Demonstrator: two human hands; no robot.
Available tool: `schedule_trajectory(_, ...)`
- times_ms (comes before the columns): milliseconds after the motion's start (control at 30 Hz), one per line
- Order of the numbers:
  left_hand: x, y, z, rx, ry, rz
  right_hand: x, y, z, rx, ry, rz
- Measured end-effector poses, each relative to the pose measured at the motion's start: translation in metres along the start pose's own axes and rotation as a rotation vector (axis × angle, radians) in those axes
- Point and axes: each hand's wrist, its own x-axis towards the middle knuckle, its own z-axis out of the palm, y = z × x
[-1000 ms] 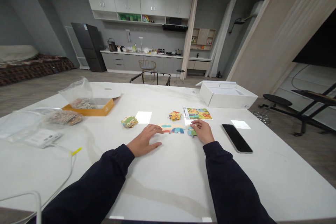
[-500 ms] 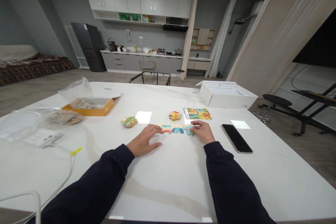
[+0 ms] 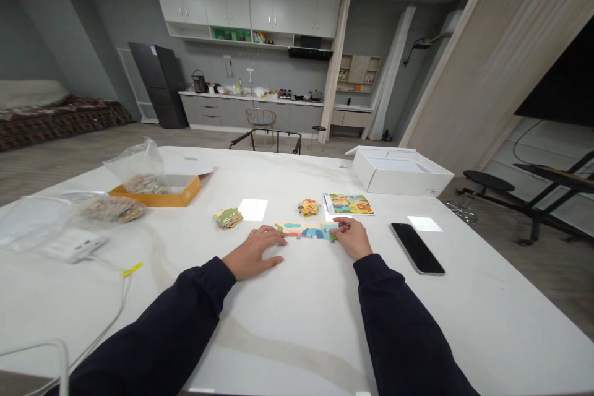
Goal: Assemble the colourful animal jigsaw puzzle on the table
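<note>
A short row of joined jigsaw puzzle pieces (image 3: 306, 231) lies on the white table in front of me, printed with blue, red and cream shapes. My left hand (image 3: 255, 252) rests at the row's left end, its thumb spread away from the fingers. At the right end, my right hand (image 3: 351, 238) pinches a jigsaw puzzle piece (image 3: 331, 232) against the row; its fingers partly cover it. Behind the row sits a small pile of puzzle pieces (image 3: 308, 207), and another pile (image 3: 227, 218) lies to the left. A colourful picture card (image 3: 349, 203) is at the back right.
A black phone (image 3: 417, 249) lies right of my right hand. A white box (image 3: 401, 172) stands at the back right. On the left are a yellow box (image 3: 185, 193), bagged puzzle pieces (image 3: 114, 208), a white device (image 3: 77, 246) and its cable (image 3: 124, 297).
My right hand has moved slightly left, bringing its puzzle piece from a tilted position beside the row to line up against the right end. My left hand has barely moved.
</note>
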Motion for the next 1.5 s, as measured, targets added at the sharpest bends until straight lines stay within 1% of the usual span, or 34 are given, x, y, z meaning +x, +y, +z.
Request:
schedule_trajectory(267, 0.0, -0.001, 0.001, -0.005, 0.004, -0.017, -0.003, -0.002, 0.001, -0.162, 0.021, -0.052)
schedule_trajectory(500, 0.0, 0.004, -0.002, -0.026, 0.005, -0.034, -0.003, -0.001, 0.002, -0.279, 0.01, -0.102)
schedule_trajectory(700, 0.001, 0.004, -0.002, -0.039, -0.002, -0.047, -0.001, 0.002, 0.002, -0.307, -0.002, -0.149)
schedule_trajectory(867, 0.0, 0.001, 0.002, -0.036, 0.006, -0.049, -0.002, 0.0, 0.001, -0.323, -0.009, -0.149)
schedule_trajectory(1000, 0.0, -0.001, 0.003, -0.019, 0.061, 0.003, -0.002, 0.0, 0.001, -0.329, -0.019, -0.155)
schedule_trajectory(1067, 0.0, -0.007, -0.003, 0.014, 0.156, -0.008, -0.003, 0.0, 0.002, -0.324, -0.012, -0.157)
schedule_trajectory(1133, -0.001, -0.018, -0.014, 0.083, 0.318, -0.111, -0.003, 0.0, 0.002, -0.315, -0.001, -0.151)
schedule_trajectory(1200, -0.004, -0.032, -0.028, 0.182, 0.495, -0.311, -0.003, 0.0, 0.002, -0.307, 0.006, -0.144)
schedule_trajectory(1233, -0.007, -0.04, -0.034, 0.235, 0.564, -0.428, -0.003, 0.001, 0.003, -0.303, 0.009, -0.141)
schedule_trajectory(1267, -0.01, -0.047, -0.039, 0.286, 0.606, -0.538, -0.003, 0.001, 0.003, -0.298, 0.011, -0.139)
schedule_trajectory(1300, -0.013, -0.053, -0.044, 0.331, 0.625, -0.635, -0.003, 0.001, 0.003, -0.291, 0.012, -0.137)
schedule_trajectory(1367, -0.018, -0.061, -0.048, 0.398, 0.606, -0.767, -0.002, 0.001, 0.003, -0.278, 0.015, -0.132)
schedule_trajectory(1433, -0.021, -0.065, -0.048, 0.433, 0.559, -0.824, -0.003, 0.002, 0.003, -0.269, 0.018, -0.127)
schedule_trajectory(1500, -0.022, -0.066, -0.046, 0.443, 0.527, -0.835, -0.003, 0.002, 0.003, -0.263, 0.019, -0.123)
